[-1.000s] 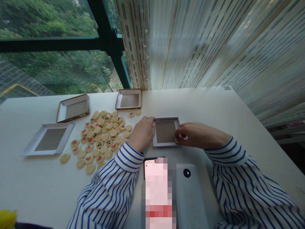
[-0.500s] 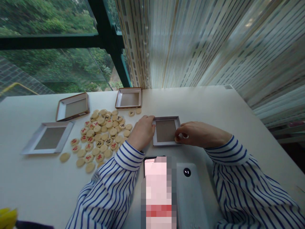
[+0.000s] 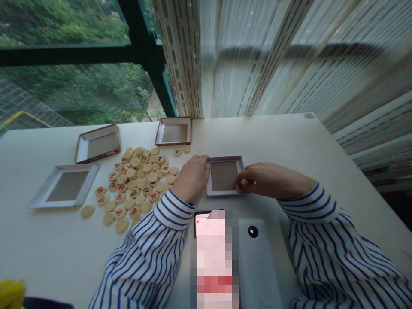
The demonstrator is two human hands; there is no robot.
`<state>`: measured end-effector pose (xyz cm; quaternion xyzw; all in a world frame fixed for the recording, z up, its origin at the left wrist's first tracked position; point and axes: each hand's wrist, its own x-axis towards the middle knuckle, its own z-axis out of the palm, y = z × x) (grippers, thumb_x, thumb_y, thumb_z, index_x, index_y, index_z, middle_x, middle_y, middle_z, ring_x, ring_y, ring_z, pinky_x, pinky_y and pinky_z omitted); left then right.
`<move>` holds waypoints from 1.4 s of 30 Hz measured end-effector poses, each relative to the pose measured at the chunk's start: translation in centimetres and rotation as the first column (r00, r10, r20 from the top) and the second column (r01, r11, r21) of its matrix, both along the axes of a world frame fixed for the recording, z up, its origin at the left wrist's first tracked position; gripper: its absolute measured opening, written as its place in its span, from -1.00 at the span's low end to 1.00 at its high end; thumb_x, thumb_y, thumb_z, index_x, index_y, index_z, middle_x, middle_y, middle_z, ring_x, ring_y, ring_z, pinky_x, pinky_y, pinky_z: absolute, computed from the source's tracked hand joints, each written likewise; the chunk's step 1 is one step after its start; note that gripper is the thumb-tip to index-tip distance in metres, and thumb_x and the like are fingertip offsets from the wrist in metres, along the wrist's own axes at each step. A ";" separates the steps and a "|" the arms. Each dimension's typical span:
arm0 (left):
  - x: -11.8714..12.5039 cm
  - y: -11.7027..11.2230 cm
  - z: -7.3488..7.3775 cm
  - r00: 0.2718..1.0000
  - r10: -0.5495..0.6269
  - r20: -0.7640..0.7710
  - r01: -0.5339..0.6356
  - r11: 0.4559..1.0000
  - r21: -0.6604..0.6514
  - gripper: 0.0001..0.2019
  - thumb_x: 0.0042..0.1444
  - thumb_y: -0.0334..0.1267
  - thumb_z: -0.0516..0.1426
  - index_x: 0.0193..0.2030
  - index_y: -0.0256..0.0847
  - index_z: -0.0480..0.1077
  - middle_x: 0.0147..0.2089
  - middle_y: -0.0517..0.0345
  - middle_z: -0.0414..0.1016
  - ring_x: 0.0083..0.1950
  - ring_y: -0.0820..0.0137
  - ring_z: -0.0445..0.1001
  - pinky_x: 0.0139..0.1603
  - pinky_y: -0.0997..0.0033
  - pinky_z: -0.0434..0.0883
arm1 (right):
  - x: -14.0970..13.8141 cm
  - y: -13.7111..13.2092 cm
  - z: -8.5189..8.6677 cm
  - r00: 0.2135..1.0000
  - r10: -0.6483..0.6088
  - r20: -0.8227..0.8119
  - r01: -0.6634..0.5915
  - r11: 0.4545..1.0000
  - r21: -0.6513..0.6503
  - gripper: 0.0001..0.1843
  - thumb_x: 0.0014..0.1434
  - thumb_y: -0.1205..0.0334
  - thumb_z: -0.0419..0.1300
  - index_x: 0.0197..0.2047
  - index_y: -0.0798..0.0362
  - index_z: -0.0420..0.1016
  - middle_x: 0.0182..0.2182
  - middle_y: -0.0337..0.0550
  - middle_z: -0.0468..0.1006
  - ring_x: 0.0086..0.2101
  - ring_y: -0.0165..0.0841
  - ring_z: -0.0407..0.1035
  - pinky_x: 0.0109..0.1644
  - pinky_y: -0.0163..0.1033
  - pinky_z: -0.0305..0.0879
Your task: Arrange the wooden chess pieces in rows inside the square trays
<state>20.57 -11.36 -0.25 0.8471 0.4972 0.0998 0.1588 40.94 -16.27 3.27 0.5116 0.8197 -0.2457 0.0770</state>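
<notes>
Head view: both hands are at a shallow box with pale walls, which lies flat on the desk in front of the person. The left hand rests along its left side, thumb and forefinger at the rim near the far corner, probably to keep it from sliding; whether that grip pinches the wall or merely leans on it cannot be told. The right hand reaches in from the other side, its thumb and fingers curled almost together at the near right corner, a narrow gap showing behind the tips. Something small and pale sits at those fingertips, but whether this grip has hold of a piece, the box wall or nothing cannot be made out. Set against opposite sides, the two hands seem to brace the box between them.

Of this box's inside, what shows is a grey-brown base, its near right corner covered by the fingers. Two brown-edged boxes, a far box and a left box, and a white tray likewise show their bases. Round game pieces lie heaped directly on the desk, between the white tray and the left hand, outside all four containers.
</notes>
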 end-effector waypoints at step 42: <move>0.1 0.0 0.2 1.000 -0.010 -0.001 0.010 1.000 0.005 -0.73 0.07 -0.33 -0.02 -0.07 -0.26 0.32 -0.13 0.00 0.43 -0.05 0.32 0.38 0.00 0.33 0.30 | -0.3 -0.3 -0.2 0.998 0.047 0.044 -0.049 0.998 0.049 -0.74 0.09 0.21 0.00 -0.23 -0.11 0.48 -0.36 -0.22 0.51 -0.35 -0.37 0.35 -0.34 -0.30 0.12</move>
